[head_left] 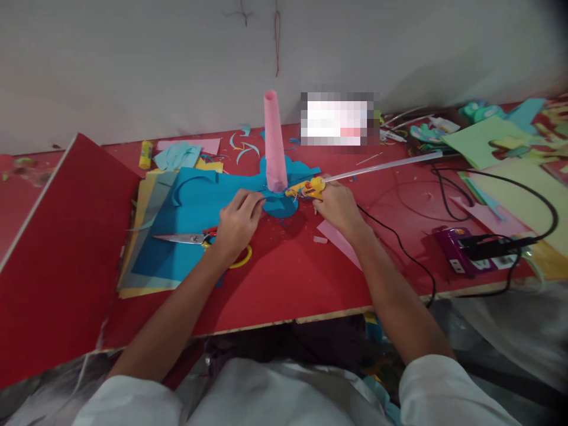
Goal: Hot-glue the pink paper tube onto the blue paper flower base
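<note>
My right hand [338,204] is wrapped round a yellow hot glue gun [313,188], with a long clear glue stick [381,167] jutting from its back. The gun's nozzle points left at the foot of a pink paper cone [275,142], which stands upright. Under the cone lies a blue paper cutout with rounded lobes [281,207]. My left hand [239,222] is closed, its thumb and fingertips pinching the left edge of this cutout. Scissors [186,238] with red and yellow handles lie beside my left wrist, partly hidden by it.
Blue paper sheets [164,260] are stacked at left, beside an upright red board [66,248]. A yellow glue tube [145,155] stands behind. A purple box [457,251], black cable [545,201] and green paper [483,145] are at right. A blurred bright screen [337,118] leans by the wall.
</note>
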`<state>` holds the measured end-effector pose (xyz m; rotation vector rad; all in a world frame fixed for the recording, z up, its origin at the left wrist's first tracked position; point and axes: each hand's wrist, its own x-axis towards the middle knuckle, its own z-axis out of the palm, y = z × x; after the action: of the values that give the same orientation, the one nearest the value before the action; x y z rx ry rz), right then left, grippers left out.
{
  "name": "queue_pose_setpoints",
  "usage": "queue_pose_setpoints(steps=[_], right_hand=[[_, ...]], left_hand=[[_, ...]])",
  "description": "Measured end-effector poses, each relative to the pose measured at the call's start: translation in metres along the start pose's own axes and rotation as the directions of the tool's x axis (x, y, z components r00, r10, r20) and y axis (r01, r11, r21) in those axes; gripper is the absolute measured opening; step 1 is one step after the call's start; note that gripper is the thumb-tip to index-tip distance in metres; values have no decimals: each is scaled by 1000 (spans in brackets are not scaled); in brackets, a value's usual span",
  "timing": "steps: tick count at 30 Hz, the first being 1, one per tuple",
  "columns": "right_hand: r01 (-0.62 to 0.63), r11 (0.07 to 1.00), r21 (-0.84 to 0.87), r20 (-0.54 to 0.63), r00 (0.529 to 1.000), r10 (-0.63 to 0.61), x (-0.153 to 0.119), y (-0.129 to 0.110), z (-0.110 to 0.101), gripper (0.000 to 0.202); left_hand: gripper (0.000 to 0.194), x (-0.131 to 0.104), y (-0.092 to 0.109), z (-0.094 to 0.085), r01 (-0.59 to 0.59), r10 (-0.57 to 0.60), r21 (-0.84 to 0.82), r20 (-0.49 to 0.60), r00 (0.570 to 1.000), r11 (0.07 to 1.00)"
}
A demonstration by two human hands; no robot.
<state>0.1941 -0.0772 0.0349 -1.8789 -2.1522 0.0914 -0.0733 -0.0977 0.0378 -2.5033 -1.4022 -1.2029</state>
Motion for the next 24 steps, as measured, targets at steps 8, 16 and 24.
queue_pose_setpoints(steps=[8, 16, 24], right_hand=[[11, 999, 36, -5, 1000, -11, 0, 0, -3, 48], [-3, 1000, 23, 9, 1000, 3, 0, 0, -3, 43], [-24, 999, 22, 40, 999, 23, 1, -1, -5, 44]], left_hand=[[19, 1, 1, 2, -117, 120, 97, -26, 992, 988], [28, 0, 6, 2, -314, 295, 189, 124, 948, 930], [24, -2, 7, 4, -234, 227, 190, 57, 972, 954]])
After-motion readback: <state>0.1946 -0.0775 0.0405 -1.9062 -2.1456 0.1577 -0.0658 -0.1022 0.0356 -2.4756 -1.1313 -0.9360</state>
